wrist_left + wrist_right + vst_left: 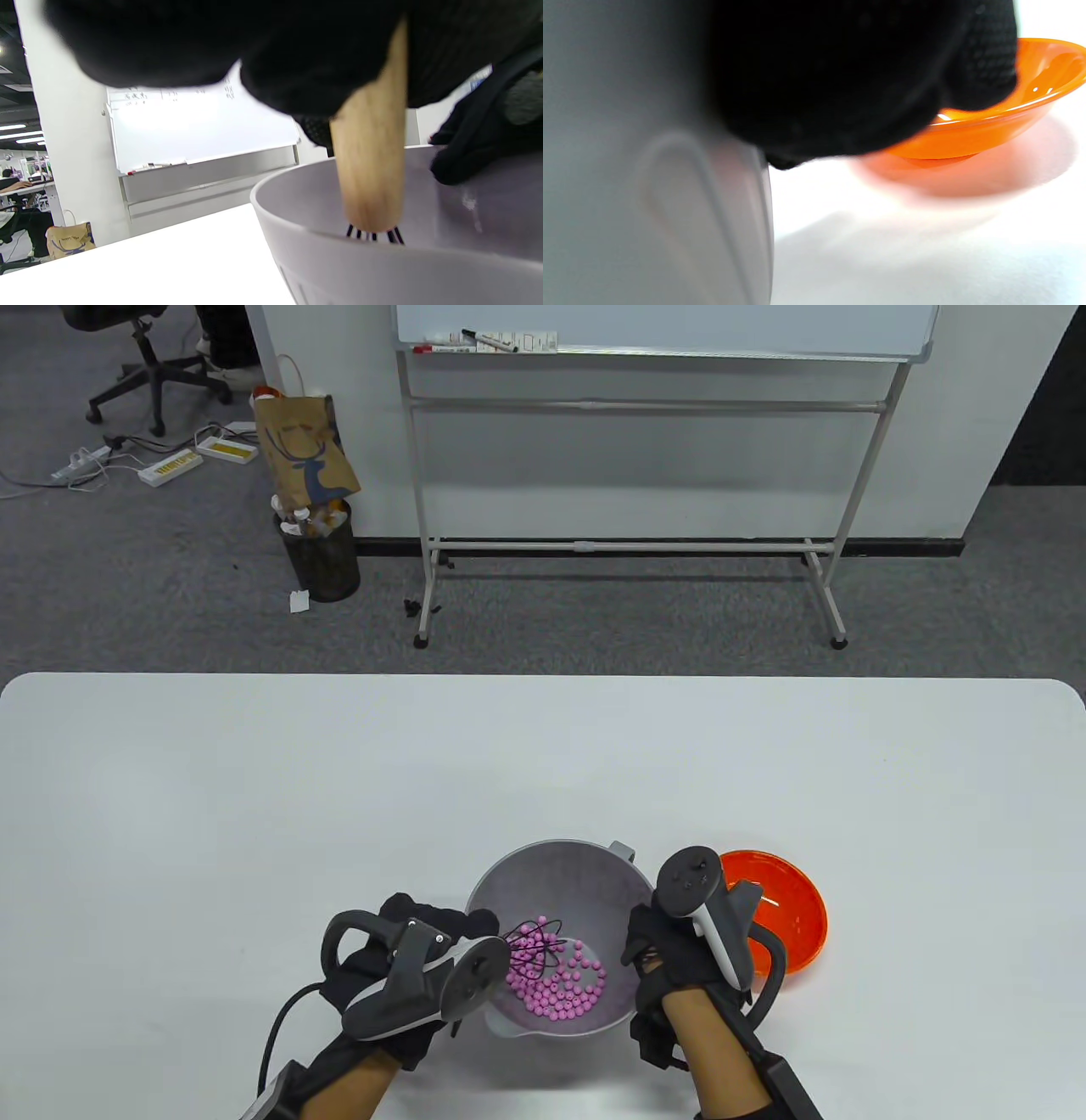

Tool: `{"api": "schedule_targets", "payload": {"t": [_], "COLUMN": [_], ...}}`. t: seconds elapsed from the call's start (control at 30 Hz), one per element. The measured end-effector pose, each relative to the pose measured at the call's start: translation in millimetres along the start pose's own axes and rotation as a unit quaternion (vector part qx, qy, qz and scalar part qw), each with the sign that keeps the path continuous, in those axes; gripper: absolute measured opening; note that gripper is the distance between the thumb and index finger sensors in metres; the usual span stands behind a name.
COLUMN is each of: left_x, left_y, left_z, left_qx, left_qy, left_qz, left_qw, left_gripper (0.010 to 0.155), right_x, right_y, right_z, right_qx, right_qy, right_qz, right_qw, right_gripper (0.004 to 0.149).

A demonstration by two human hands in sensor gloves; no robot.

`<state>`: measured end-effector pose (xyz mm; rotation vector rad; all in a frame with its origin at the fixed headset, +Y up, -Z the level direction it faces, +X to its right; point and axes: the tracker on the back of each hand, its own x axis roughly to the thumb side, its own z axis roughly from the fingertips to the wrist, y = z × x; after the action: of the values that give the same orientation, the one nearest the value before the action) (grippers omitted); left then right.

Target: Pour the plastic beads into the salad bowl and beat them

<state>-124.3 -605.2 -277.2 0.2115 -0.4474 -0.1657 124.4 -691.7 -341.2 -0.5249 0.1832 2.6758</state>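
A grey salad bowl (585,874) stands near the table's front edge, with several pink beads (560,980) in its bottom. A whisk with black wires (534,946) reaches into the beads. In the left wrist view my left hand (331,63) grips the whisk's wooden handle (371,169) above the bowl's rim (297,228). My left hand (424,950) is at the bowl's left side. My right hand (657,950) holds the bowl's right rim; in the right wrist view its glove (840,80) lies against the bowl's outer wall (628,169).
An orange bowl (785,903) sits just right of the salad bowl, behind my right hand, and it looks empty; it shows as the orange bowl (1001,123) in the right wrist view. Beyond the table stand a whiteboard (662,330) and a waste bin (322,551).
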Motion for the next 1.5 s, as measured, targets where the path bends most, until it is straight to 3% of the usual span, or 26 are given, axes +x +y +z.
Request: {"api": "schedule_targets", "payload": {"t": [0.17, 0.4, 0.63, 0.77, 0.97, 1.2, 1.37, 1.5], "left_x": [5, -5, -7, -9, -12, 1, 8, 10], "left_y": [8, -16, -28, -28, -17, 2, 11, -2], "left_z": [1, -6, -6, -6, -4, 0, 3, -1], "left_qx": [-0.032, -0.008, 0.076, 0.074, 0.059, 0.000, -0.036, -0.029], "left_qy": [-0.042, -0.027, 0.015, 0.022, 0.021, -0.007, -0.046, -0.046], "left_qz": [0.056, 0.153, 0.085, 0.070, 0.032, -0.006, 0.066, 0.119], "left_qw": [0.997, 0.988, 0.993, 0.995, 0.997, 1.000, 0.996, 0.991], "left_gripper": [0.043, 0.044, 0.048, 0.047, 0.044, 0.042, 0.042, 0.044], "right_x": [0, 0, 0, 0, 0, 0, 0, 0], "right_y": [0, 0, 0, 0, 0, 0, 0, 0], "right_z": [0, 0, 0, 0, 0, 0, 0, 0], "right_qx": [0.000, 0.001, 0.000, 0.000, 0.000, 0.001, 0.002, 0.002], "right_qy": [0.000, 0.000, 0.000, 0.000, 0.000, 0.000, 0.000, 0.000], "right_qz": [0.000, 0.000, 0.000, -0.001, -0.001, -0.002, -0.002, -0.002], "right_qw": [1.000, 1.000, 1.000, 1.000, 1.000, 1.000, 1.000, 1.000], "right_gripper": [0.048, 0.048, 0.048, 0.048, 0.048, 0.048, 0.047, 0.048]}}
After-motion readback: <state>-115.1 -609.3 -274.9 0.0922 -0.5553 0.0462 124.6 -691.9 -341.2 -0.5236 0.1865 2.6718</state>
